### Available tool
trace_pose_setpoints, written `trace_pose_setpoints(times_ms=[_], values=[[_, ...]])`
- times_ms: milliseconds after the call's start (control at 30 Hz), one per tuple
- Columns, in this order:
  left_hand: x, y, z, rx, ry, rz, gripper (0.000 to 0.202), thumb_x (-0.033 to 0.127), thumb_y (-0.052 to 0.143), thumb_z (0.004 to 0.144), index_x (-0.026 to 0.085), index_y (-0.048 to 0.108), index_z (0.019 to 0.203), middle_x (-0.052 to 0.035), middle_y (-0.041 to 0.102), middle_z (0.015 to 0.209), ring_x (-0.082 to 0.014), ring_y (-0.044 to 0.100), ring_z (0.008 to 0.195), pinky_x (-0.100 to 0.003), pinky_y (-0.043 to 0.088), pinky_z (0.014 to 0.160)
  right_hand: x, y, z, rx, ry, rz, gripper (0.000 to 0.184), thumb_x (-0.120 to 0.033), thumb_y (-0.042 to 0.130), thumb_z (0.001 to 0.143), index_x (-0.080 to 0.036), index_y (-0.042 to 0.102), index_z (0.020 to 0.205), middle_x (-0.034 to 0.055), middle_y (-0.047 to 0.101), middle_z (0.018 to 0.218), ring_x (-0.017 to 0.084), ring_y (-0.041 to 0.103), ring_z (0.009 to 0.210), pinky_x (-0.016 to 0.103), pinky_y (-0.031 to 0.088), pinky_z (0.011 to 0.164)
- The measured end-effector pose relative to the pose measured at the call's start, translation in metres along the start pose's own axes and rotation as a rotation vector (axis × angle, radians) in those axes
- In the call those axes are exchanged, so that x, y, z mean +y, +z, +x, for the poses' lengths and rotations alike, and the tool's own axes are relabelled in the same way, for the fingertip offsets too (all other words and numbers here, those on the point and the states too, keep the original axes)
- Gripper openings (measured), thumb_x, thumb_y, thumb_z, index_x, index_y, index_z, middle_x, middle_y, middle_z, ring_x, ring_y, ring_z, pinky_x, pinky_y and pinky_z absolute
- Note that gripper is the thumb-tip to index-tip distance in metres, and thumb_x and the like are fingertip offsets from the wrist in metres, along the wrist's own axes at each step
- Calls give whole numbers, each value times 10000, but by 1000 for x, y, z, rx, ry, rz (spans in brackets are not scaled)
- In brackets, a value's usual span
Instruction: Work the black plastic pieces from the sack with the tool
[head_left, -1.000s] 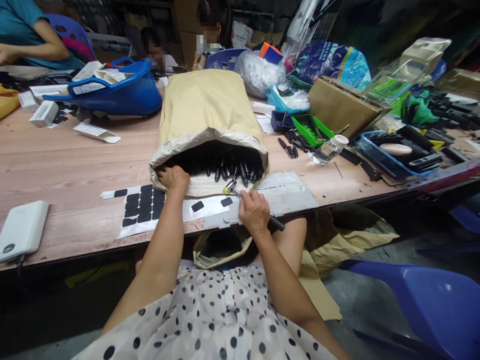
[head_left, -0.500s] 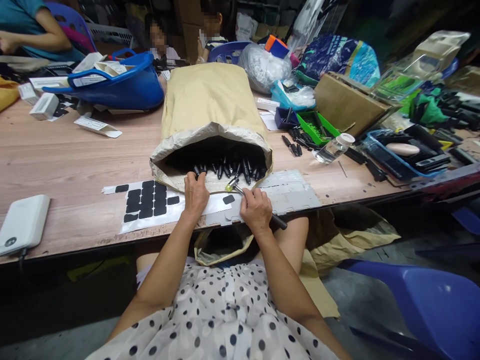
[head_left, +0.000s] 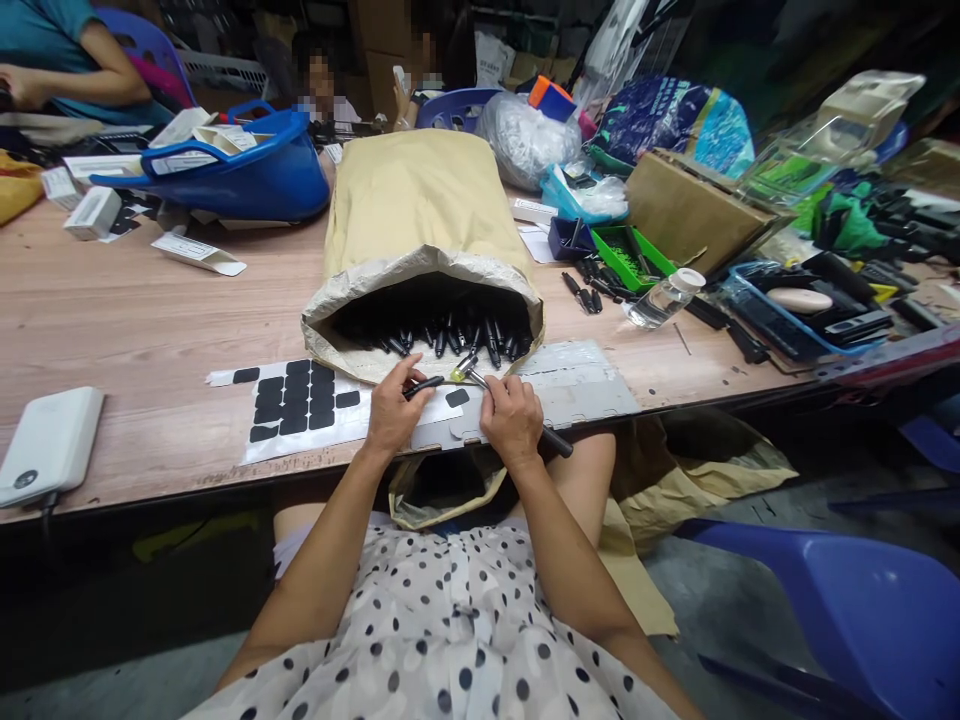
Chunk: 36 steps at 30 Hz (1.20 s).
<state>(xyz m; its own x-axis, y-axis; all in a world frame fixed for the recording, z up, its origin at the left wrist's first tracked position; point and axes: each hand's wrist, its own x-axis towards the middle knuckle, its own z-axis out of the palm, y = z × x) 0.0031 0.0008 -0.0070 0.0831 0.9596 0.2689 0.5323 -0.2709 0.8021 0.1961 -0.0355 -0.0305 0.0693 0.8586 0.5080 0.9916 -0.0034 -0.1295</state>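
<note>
A brown paper sack (head_left: 420,210) lies on the wooden table (head_left: 135,330) with its open mouth toward me, full of several black pen-like parts (head_left: 450,335). My left hand (head_left: 391,412) is closed on one black part (head_left: 424,384), held just in front of the sack's mouth. My right hand (head_left: 512,418) grips a small hammer (head_left: 480,380) with a black handle, its yellow-tipped head close to the black part. Both hands rest over a grey metal plate (head_left: 577,380) and a white sheet of black pads (head_left: 296,400).
A white power bank (head_left: 49,445) lies at the left table edge. A blue basket (head_left: 240,175) with white boxes stands behind. Green tray (head_left: 626,255), water bottle (head_left: 664,297) and cluttered bins fill the right. Other people sit at the far side. A blue chair (head_left: 862,610) is at my right.
My left hand left the sack's left rim, reached into its mouth and drew back holding a black part. My right hand kept the hammer almost still.
</note>
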Motion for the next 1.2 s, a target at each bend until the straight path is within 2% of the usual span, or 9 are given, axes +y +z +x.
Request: trace_pose_setpoints(times_ms=[133, 333, 433, 567, 667, 767, 933, 1200], values=[[-1, 8, -8, -123, 65, 53, 393, 184, 675, 786, 253, 673, 1173, -6, 699, 921, -210, 636, 915, -371, 535, 882, 1, 1, -1, 1, 3, 8, 286, -210, 506, 931, -230, 709, 1132, 84, 605, 947, 229, 461, 859, 327, 340, 723], [-6, 9, -6, -60, 79, 114, 234, 184, 731, 693, 230, 697, 920, -10, 648, 898, -218, 617, 890, -370, 534, 843, 5, 2, 1, -14, 8, 76, 295, -201, 507, 938, -232, 708, 1152, 86, 620, 944, 229, 486, 859, 328, 362, 719], [-7, 9, -4, -52, 49, 122, 140, 170, 713, 702, 229, 678, 823, -6, 646, 853, -215, 618, 869, -365, 529, 830, 7, -1, 2, 6, 0, 158, 287, -207, 503, 949, -223, 719, 1137, 84, 641, 925, 223, 518, 845, 325, 407, 731], [-6, 10, -3, -64, 9, 87, 135, 156, 698, 713, 231, 680, 823, -3, 657, 857, -209, 617, 872, -353, 521, 818, 2, -12, -3, 66, -14, 385, 315, -241, 447, 992, -211, 714, 1155, 80, 671, 933, 209, 589, 874, 320, 489, 816], [-4, 10, -2, -60, -19, 74, 157, 141, 701, 701, 230, 684, 829, 3, 659, 844, -204, 616, 861, -343, 517, 801, -7, -20, -10, 46, -32, 584, 322, -248, 434, 1003, -221, 705, 1176, 69, 694, 957, 193, 641, 917, 307, 524, 843], [-3, 10, -2, -58, -31, 70, 158, 127, 699, 700, 225, 694, 823, -1, 669, 845, -204, 623, 868, -345, 519, 816, -15, -27, -15, 14, -55, 690, 313, -233, 455, 994, -231, 709, 1177, 57, 704, 941, 176, 663, 893, 290, 541, 824], [-2, 9, -2, -58, -17, 66, 140, 130, 697, 707, 223, 707, 812, -8, 678, 853, -210, 628, 883, -355, 522, 838, -22, -33, -18, -8, -99, 722, 327, -216, 454, 996, -242, 708, 1201, 53, 702, 922, 168, 667, 871, 280, 547, 807], [-4, 10, -1, -59, -29, 42, 145, 121, 706, 703, 231, 713, 798, -5, 673, 840, -207, 631, 875, -356, 531, 836, -23, -29, -18, -52, -90, 606, 329, -213, 462, 990, -255, 722, 1189, 48, 686, 887, 173, 656, 839, 262, 537, 769]])
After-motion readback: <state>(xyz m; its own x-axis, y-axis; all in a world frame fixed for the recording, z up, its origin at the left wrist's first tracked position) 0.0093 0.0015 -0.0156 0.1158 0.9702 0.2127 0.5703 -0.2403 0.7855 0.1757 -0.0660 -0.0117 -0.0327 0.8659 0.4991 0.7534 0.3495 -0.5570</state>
